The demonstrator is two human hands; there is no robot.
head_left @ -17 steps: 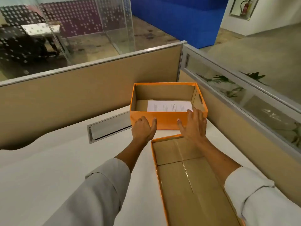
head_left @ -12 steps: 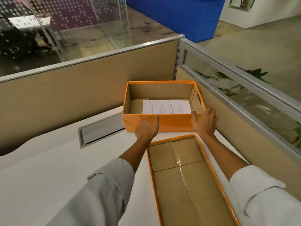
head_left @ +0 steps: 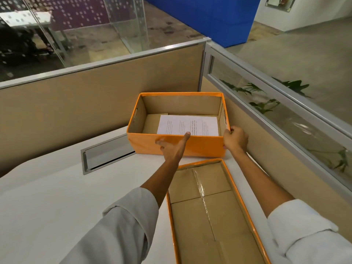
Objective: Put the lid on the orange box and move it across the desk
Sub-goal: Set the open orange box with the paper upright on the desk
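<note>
Orange box (head_left: 202, 144) sitting open in worktop (head_left: 57, 197) corner. Right hand (head_left: 236, 139) clamping its near-right corner, left hand (head_left: 171, 146) resting spread on front wall, likely steadying. Lid (head_left: 209, 210) lying upturned alongside, awaiting fitting.

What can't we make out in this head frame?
- Text on the paper: too small.
- Near end of the lid: cut off by the bottom edge.
- Right hand fingers: hidden behind the box corner.
- Box floor under the paper: hidden.

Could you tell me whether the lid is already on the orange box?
No, the orange box stands open with a printed sheet showing inside, while the lid lies upside down on the desk in front of it.
</note>
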